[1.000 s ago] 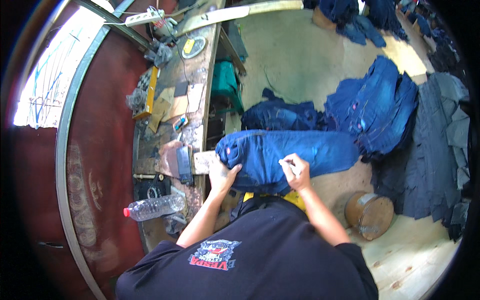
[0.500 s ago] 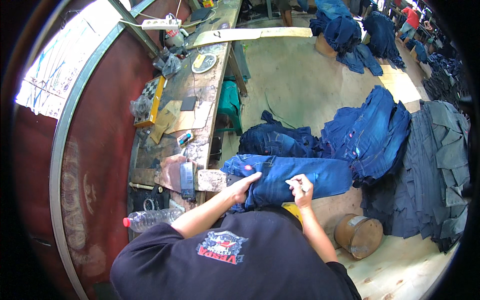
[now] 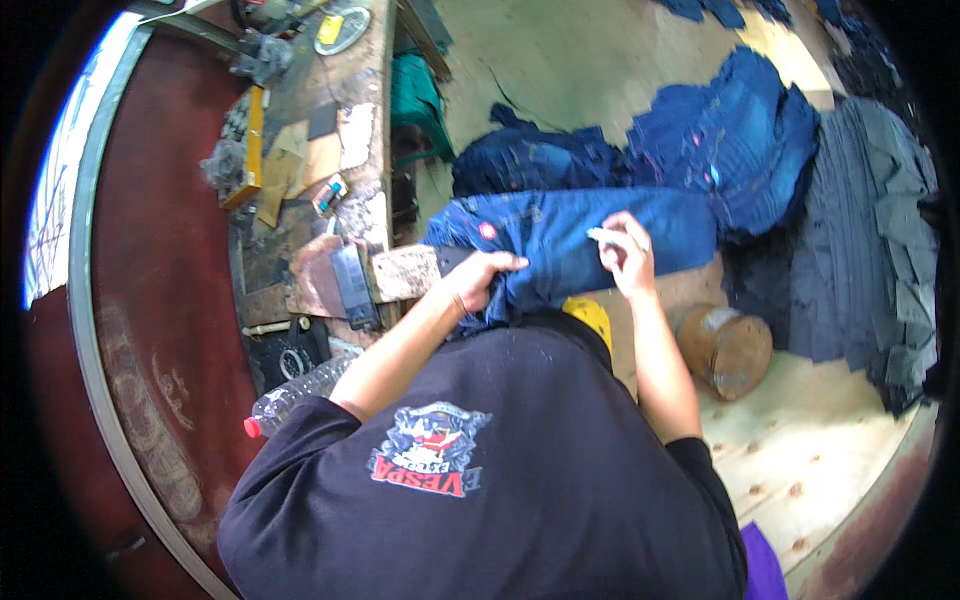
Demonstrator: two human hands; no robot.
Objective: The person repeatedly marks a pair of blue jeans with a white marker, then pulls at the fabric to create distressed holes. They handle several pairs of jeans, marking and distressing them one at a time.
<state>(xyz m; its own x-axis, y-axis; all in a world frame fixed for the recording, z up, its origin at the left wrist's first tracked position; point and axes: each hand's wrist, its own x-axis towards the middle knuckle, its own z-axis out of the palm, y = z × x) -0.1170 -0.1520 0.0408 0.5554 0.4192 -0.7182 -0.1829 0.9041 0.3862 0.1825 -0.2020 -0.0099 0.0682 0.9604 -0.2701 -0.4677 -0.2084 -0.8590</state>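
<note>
Across my lap lies a pair of blue jeans (image 3: 670, 225), stretched sideways over the end of a narrow worn board (image 3: 405, 272). At the near left part of the denim, my left hand (image 3: 480, 282) grips a fold, thumb on top and the other fingers partly hidden. My right hand (image 3: 630, 262) is closed around a small pale tool (image 3: 604, 236), whose kind is too small to make out. Its tip points left, just over the leg of the jeans. A round red mark (image 3: 487, 230) shows on the denim near my left hand.
Piles of blue jeans (image 3: 720, 130) lie beyond, with stacked grey trousers (image 3: 850, 230) at right. A round brown drum (image 3: 724, 350) stands near my right arm. On the left, a worn workbench (image 3: 345, 90) carries a phone (image 3: 352, 285); a plastic bottle (image 3: 300, 395) lies nearer.
The view has tilted downward, so the scene sits higher. My right hand has lifted slightly and moved toward the right along the leg of the jeans. My left hand keeps its grip.
</note>
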